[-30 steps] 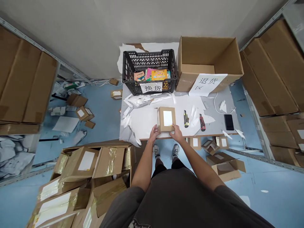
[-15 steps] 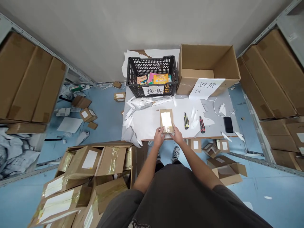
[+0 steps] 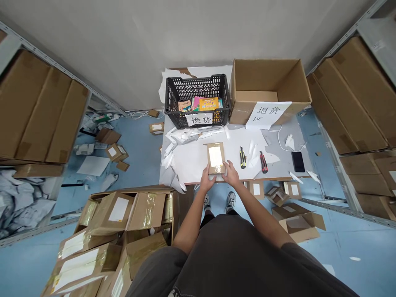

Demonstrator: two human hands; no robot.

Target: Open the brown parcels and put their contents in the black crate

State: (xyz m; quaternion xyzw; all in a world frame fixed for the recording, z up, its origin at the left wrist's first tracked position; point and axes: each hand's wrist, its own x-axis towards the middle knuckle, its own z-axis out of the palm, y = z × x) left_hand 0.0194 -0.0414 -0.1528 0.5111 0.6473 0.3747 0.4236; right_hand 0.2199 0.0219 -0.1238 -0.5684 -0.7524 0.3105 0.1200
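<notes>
A small taped cardboard box (image 3: 215, 158) with a white label lies near the front edge of the white-covered table (image 3: 192, 156). My left hand (image 3: 207, 178) grips its lower left corner, and my right hand (image 3: 230, 173) holds the lower right corner. The undersides of the fingers are hidden. To the right of the box lie a yellow-and-black utility knife (image 3: 243, 157) and a red-and-black utility knife (image 3: 263, 162). Both knives are untouched.
Behind stand a black crate (image 3: 198, 119) with booklets and a large open carton (image 3: 269, 82) with a paper sign. A phone (image 3: 298, 161) lies at the right. A big bin of parcels (image 3: 114, 243) is at my left. Torn paper scraps (image 3: 192, 134) litter the table.
The left thumb has come off the box's face toward its near edge. The box has shifted only slightly; the whole view has turned a little.
</notes>
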